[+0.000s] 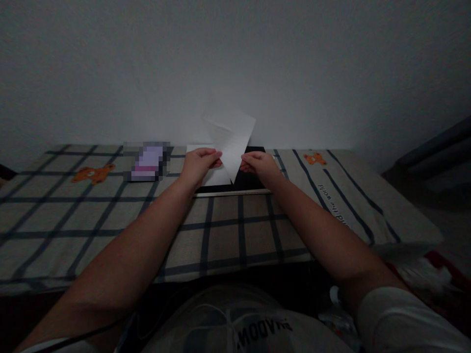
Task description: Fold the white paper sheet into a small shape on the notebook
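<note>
A folded white sheet of paper (235, 139) stands raised over a flat black board (253, 182) with a pale front edge. My left hand (201, 165) pinches the paper's left side between thumb and fingers. My right hand (260, 164) has its fingers closed at the paper's right edge. Beneath the raised paper, another white sheet (217, 177) lies on the left part of the board, partly covered by my left hand. The raised sheet tapers to a point at the bottom.
A phone-like object (149, 162), pixelated, lies to the left on the checked tablecloth (224, 235). Bear figures are printed on the cloth at both sides. A pale wall (235, 59) rises behind the table. Below the table at the right is a clear plastic item (338, 318).
</note>
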The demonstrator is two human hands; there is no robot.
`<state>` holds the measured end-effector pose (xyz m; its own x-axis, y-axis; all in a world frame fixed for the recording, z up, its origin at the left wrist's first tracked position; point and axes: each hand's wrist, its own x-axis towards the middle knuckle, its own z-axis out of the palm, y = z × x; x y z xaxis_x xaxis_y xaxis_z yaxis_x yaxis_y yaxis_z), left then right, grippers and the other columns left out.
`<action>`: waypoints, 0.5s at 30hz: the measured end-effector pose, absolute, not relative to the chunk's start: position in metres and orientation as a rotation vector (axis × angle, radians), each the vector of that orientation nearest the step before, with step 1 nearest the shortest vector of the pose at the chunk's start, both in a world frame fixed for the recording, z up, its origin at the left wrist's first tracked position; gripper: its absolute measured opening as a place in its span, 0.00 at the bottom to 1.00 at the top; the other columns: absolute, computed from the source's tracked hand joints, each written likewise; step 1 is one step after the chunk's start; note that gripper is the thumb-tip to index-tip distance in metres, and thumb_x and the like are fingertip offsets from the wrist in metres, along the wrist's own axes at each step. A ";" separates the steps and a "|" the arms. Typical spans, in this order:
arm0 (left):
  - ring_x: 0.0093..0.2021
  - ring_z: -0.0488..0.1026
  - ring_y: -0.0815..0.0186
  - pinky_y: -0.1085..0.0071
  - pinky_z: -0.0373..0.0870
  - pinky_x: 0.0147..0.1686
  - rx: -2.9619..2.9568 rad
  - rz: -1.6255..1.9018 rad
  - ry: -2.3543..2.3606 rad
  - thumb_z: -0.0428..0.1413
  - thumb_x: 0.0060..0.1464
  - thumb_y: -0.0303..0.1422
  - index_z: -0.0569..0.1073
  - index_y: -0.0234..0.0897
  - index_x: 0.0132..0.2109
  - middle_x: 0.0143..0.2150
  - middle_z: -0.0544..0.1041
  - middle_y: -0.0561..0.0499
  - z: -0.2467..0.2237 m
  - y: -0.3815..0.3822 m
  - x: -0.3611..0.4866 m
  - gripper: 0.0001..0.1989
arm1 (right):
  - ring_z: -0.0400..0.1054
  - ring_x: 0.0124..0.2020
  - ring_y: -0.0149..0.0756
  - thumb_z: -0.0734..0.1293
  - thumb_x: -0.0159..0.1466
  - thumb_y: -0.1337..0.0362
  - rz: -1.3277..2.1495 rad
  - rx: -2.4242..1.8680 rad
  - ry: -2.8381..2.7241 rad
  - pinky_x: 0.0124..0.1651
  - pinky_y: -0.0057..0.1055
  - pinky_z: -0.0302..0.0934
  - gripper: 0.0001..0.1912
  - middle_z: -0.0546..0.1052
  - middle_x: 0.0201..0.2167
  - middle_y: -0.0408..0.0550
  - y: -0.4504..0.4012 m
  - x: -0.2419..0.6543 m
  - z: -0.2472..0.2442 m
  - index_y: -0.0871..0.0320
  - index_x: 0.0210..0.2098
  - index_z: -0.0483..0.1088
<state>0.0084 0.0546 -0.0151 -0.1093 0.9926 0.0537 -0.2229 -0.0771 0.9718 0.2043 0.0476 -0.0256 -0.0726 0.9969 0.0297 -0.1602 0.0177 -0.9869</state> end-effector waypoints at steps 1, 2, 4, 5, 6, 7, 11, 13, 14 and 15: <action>0.25 0.75 0.74 0.75 0.77 0.35 1.023 1.414 1.046 0.67 0.51 0.22 0.76 0.30 0.31 0.26 0.78 0.53 -0.016 0.054 0.009 0.06 | 0.72 0.25 0.28 0.76 0.62 0.65 1.307 -1.044 -1.150 0.32 0.26 0.68 0.07 0.79 0.23 0.43 0.048 0.204 -0.026 0.59 0.29 0.76; 0.26 0.76 0.74 0.75 0.78 0.36 1.013 1.382 1.009 0.67 0.51 0.23 0.77 0.30 0.32 0.28 0.79 0.52 -0.016 0.053 0.009 0.05 | 0.72 0.25 0.28 0.75 0.62 0.66 1.294 -1.049 -1.145 0.32 0.26 0.68 0.07 0.79 0.23 0.43 0.049 0.205 -0.026 0.59 0.29 0.76; 0.30 0.78 0.72 0.73 0.79 0.39 0.996 1.284 0.943 0.68 0.52 0.27 0.79 0.30 0.34 0.31 0.81 0.49 -0.017 0.052 0.009 0.06 | 0.72 0.24 0.28 0.74 0.63 0.67 1.268 -1.053 -1.139 0.33 0.27 0.68 0.07 0.79 0.23 0.43 0.050 0.205 -0.026 0.58 0.29 0.76; 0.31 0.78 0.71 0.73 0.79 0.40 0.990 1.232 0.922 0.69 0.52 0.28 0.79 0.30 0.34 0.32 0.82 0.48 -0.018 0.051 0.009 0.07 | 0.72 0.25 0.28 0.74 0.63 0.67 1.253 -1.053 -1.136 0.34 0.27 0.68 0.07 0.78 0.22 0.42 0.051 0.205 -0.026 0.58 0.29 0.76; 0.32 0.78 0.71 0.73 0.79 0.41 0.988 1.192 0.914 0.69 0.52 0.29 0.79 0.30 0.34 0.31 0.81 0.47 -0.018 0.050 0.009 0.07 | 0.72 0.25 0.28 0.74 0.63 0.67 1.240 -1.052 -1.137 0.34 0.27 0.68 0.07 0.78 0.22 0.42 0.051 0.205 -0.027 0.58 0.29 0.75; 0.31 0.78 0.71 0.73 0.79 0.41 0.989 1.172 0.919 0.70 0.52 0.29 0.79 0.30 0.33 0.30 0.81 0.48 -0.018 0.050 0.009 0.08 | 0.72 0.25 0.28 0.74 0.64 0.67 1.231 -1.054 -1.138 0.35 0.27 0.68 0.07 0.78 0.22 0.42 0.051 0.204 -0.027 0.57 0.29 0.75; 0.26 0.74 0.73 0.75 0.77 0.37 1.085 1.230 1.010 0.70 0.52 0.30 0.76 0.31 0.31 0.25 0.77 0.52 -0.019 0.051 0.009 0.10 | 0.72 0.26 0.27 0.74 0.64 0.65 1.243 -1.058 -1.158 0.35 0.27 0.69 0.06 0.79 0.24 0.42 0.049 0.203 -0.026 0.58 0.30 0.76; 0.24 0.73 0.73 0.75 0.75 0.34 1.174 1.290 1.069 0.69 0.52 0.31 0.75 0.32 0.31 0.24 0.76 0.54 -0.020 0.052 0.008 0.11 | 0.72 0.26 0.27 0.74 0.64 0.64 1.282 -1.038 -1.160 0.34 0.26 0.68 0.07 0.80 0.24 0.43 0.047 0.202 -0.026 0.58 0.31 0.76; 0.24 0.73 0.73 0.76 0.75 0.33 1.217 1.319 1.093 0.69 0.52 0.31 0.75 0.33 0.31 0.24 0.76 0.54 -0.021 0.053 0.008 0.11 | 0.73 0.26 0.27 0.75 0.63 0.63 1.308 -1.026 -1.163 0.34 0.26 0.69 0.07 0.80 0.25 0.43 0.046 0.202 -0.026 0.58 0.31 0.76; 0.24 0.73 0.73 0.76 0.74 0.32 1.255 1.345 1.110 0.69 0.52 0.31 0.75 0.33 0.31 0.24 0.76 0.54 -0.021 0.053 0.008 0.10 | 0.73 0.27 0.27 0.75 0.63 0.63 1.336 -1.017 -1.166 0.35 0.26 0.69 0.07 0.80 0.26 0.44 0.045 0.202 -0.027 0.58 0.31 0.77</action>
